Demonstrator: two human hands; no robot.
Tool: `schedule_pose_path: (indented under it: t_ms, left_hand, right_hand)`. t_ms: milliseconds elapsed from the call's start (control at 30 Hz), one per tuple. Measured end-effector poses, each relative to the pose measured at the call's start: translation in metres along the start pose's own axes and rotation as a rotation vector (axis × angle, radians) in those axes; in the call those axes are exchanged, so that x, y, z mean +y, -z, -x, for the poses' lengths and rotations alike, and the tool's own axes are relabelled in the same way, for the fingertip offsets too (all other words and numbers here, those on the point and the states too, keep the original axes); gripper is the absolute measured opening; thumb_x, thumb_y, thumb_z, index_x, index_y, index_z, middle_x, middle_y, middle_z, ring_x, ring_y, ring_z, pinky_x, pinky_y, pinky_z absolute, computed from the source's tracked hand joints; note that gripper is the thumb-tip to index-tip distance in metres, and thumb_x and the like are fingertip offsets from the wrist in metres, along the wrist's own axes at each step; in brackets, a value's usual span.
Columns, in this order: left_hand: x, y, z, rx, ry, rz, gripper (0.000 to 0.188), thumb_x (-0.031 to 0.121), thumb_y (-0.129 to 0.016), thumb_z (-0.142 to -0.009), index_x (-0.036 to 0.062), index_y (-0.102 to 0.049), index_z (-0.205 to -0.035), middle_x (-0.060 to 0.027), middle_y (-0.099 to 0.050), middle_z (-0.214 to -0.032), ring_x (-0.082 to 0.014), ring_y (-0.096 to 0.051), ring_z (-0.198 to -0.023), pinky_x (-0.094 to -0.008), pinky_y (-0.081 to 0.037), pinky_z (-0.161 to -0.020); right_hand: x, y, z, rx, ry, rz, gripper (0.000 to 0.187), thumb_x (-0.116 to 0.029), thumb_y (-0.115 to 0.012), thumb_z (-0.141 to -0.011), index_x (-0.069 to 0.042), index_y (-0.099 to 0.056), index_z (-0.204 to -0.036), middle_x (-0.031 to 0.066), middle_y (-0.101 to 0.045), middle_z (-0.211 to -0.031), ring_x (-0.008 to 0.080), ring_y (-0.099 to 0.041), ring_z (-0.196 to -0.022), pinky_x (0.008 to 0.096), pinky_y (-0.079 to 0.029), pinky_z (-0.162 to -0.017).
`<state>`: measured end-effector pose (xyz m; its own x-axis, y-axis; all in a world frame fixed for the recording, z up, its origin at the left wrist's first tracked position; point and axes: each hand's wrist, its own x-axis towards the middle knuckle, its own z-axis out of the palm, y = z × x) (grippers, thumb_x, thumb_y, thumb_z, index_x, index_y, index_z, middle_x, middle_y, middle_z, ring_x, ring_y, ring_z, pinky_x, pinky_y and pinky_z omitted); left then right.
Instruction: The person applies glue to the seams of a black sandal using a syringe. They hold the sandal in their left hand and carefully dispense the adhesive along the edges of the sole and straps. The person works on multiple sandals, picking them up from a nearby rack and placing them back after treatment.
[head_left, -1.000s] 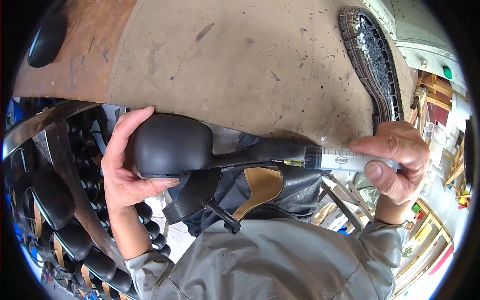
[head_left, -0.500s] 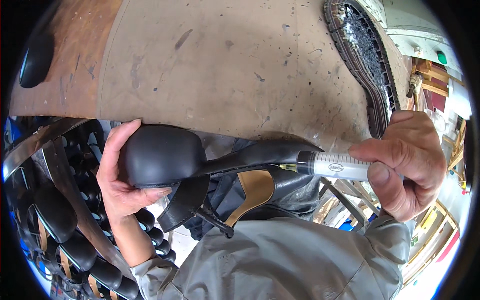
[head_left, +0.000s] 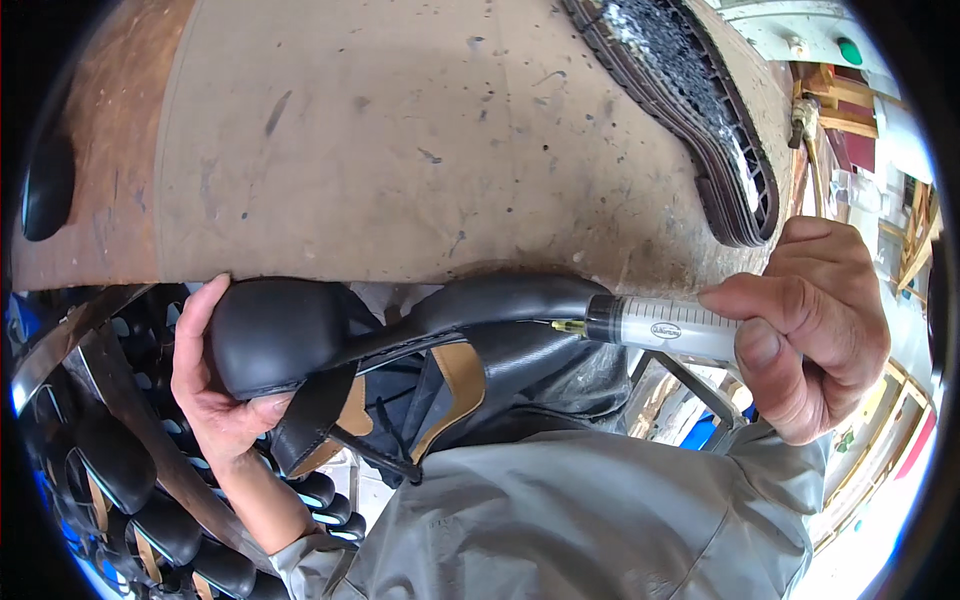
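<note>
My left hand (head_left: 215,400) is wrapped around the thick, rounded left end of a black sandal (head_left: 285,335), its sole edge turned toward me. A strap and the tan lining hang below that edge. In my right hand (head_left: 815,330) is a clear plastic syringe (head_left: 665,328) with a dark plunger seal, lying almost level. Its yellow-hubbed needle (head_left: 570,327) points left, and the tip meets or nearly meets the seam along the sandal's sole edge. Whether the tip is inside the seam, I cannot tell.
Beyond the sandal lies a stained brown work table (head_left: 400,150). A dark shoe sole (head_left: 690,110) with a gritty, white-smeared inside rests on it at the far right. Several black sandals (head_left: 110,460) sit on a metal rack (head_left: 150,420) at the lower left.
My left hand and the sandal have shifted left, while the syringe has barely moved. The needle now meets the sole edge farther toward the sandal's right end. The whole view has shifted slightly.
</note>
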<state>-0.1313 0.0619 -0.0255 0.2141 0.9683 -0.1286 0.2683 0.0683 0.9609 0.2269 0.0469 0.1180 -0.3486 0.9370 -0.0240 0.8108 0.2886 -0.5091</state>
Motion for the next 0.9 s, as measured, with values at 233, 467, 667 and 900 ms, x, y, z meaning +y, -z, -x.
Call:
schedule_pose_path:
  t_ms: [233,467,667,900]
  left_hand:
    - [-0.003,0.001,0.003,0.045,0.008,-0.017,0.098,0.047,-0.085,-0.053,-0.0052,-0.045,-0.126,-0.0113,-0.053,-0.115,-0.0204,-0.056,-0.102,-0.0323,-0.046,-0.088]
    - [0.002,-0.005,0.003,0.078,0.036,-0.035,0.096,0.042,-0.086,-0.054,-0.0029,-0.044,-0.127,-0.0113,-0.056,-0.114,-0.0205,-0.058,-0.101,-0.0327,-0.047,-0.088]
    - [0.012,-0.015,0.004,0.108,0.051,0.059,0.079,0.019,-0.084,-0.059,-0.0006,-0.046,-0.126,-0.0121,-0.059,-0.111,-0.0211,-0.06,-0.1,-0.0332,-0.049,-0.089]
    - [0.011,-0.012,0.006,0.076,0.053,-0.044,0.082,0.026,-0.085,-0.059,-0.0001,-0.046,-0.126,-0.0108,-0.059,-0.113,-0.0209,-0.059,-0.103,-0.0322,-0.047,-0.091]
  right_hand:
    - [0.01,-0.002,0.014,0.042,-0.018,-0.003,0.021,-0.019,-0.058,-0.075,0.0,-0.066,-0.072,0.0019,-0.052,-0.048,0.0157,-0.041,-0.041,0.0326,-0.034,-0.058]
    - [0.021,-0.003,0.031,0.08,-0.054,-0.031,0.023,-0.022,-0.058,-0.076,-0.001,-0.067,-0.073,0.0024,-0.054,-0.049,0.0164,-0.043,-0.044,0.033,-0.037,-0.062]
    - [0.028,-0.006,0.044,0.114,-0.083,-0.023,0.027,-0.026,-0.059,-0.077,-0.001,-0.068,-0.073,0.0038,-0.056,-0.053,0.0183,-0.048,-0.054,0.0341,-0.038,-0.068]
    - [0.035,-0.01,0.056,0.154,-0.12,-0.075,0.03,-0.029,-0.059,-0.078,-0.001,-0.068,-0.073,0.0038,-0.055,-0.053,0.0183,-0.046,-0.054,0.0344,-0.039,-0.068]
